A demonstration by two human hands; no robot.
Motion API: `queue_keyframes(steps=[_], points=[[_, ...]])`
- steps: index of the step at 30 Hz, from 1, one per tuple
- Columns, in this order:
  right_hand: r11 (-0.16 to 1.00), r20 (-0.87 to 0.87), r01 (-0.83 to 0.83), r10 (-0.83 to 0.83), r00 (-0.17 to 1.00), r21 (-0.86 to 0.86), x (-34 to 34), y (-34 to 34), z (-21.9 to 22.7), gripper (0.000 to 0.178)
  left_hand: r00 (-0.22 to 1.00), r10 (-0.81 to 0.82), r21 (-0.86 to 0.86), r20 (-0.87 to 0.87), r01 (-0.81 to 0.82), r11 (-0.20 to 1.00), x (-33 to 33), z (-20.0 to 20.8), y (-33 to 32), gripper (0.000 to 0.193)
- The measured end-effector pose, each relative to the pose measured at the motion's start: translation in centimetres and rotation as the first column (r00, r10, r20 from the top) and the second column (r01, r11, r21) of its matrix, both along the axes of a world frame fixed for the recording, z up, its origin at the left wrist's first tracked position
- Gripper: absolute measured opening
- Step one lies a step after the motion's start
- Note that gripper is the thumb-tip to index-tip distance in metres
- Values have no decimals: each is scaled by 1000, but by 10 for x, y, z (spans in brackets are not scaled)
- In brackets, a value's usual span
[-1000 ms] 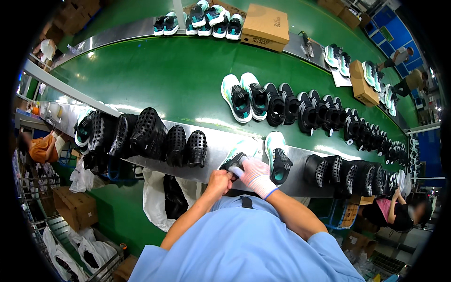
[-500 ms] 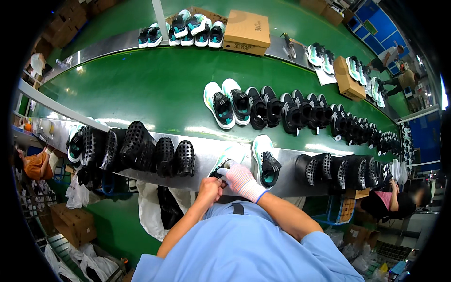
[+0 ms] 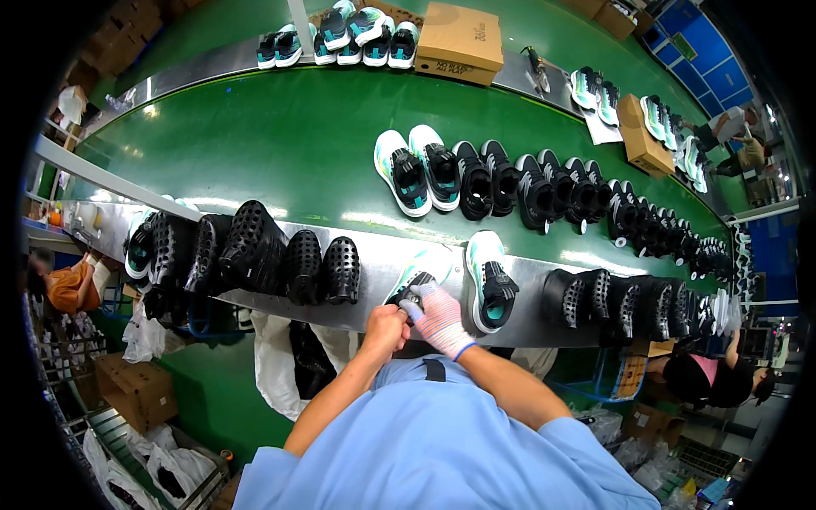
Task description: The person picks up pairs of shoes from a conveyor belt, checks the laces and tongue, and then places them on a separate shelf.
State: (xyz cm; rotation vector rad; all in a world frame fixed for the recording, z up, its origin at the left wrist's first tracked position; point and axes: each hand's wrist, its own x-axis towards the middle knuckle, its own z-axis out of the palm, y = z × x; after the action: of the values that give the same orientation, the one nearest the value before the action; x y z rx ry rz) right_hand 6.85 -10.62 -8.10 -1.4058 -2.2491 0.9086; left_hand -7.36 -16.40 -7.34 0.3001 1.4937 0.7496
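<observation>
A white, mint and black sneaker (image 3: 432, 262) lies on the metal ledge in front of me, its toe pointing away. My right hand (image 3: 439, 320), in a white glove with red stripes, closes over the heel end of this sneaker. Close against it, my bare left hand (image 3: 387, 328) is closed, its fingertips pinched at the sneaker's opening. What the left fingers pinch is too small and hidden to name. To the right stands the matching sneaker (image 3: 490, 285), upright and untouched, with a black tongue and teal lining.
Black perforated shoe forms (image 3: 342, 270) stand left on the ledge, with more forms (image 3: 625, 306) at right. Beyond, a green belt (image 3: 280, 153) carries a row of black sneakers (image 3: 535, 194). A cardboard box (image 3: 459, 41) sits on the far ledge. People work at both sides.
The view has shifted slightly, so the belt and shoes sit a little differently in the picture. Both hands stay together at the same sneaker, with the gloved fingers slightly more curled.
</observation>
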Motion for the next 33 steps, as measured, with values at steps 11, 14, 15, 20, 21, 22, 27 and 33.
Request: queue_keyframes(steps=[11,14,15,20,21,22,27,33], points=[[903,112,-430,426,898,8,18,37,11,31,1000,-10,13,-9,10,1000,3,1,1,30],[958,123,-271,281,952,-93,12,24,2,31,1000,-1,-9,-30,1,1000,4,3,2,28],[959,123,-270,279,953,-87,9,15,-1,31,999,-3,-4,-33,3,1000,4,3,3,28],[994,116,-94,100,988,-59,5,7,17,34,999,19,-12,-31,-19,1000,3,7,0,25],[980,141,-192,197,970,-49,9,13,25,35,999,17,-13,-29,-17,1000,3,5,-1,25],[963,115,-269,266,957,10,12,18,16,35,999,20,1,-32,-20,1000,2,2,-2,25],[940,47,-329,334,941,-92,15,22,-3,35,999,28,5,-16,-28,1000,6,2,-2,25],[989,135,-140,146,980,-53,7,14,21,38,998,19,16,-61,-18,1000,6,8,-3,26]])
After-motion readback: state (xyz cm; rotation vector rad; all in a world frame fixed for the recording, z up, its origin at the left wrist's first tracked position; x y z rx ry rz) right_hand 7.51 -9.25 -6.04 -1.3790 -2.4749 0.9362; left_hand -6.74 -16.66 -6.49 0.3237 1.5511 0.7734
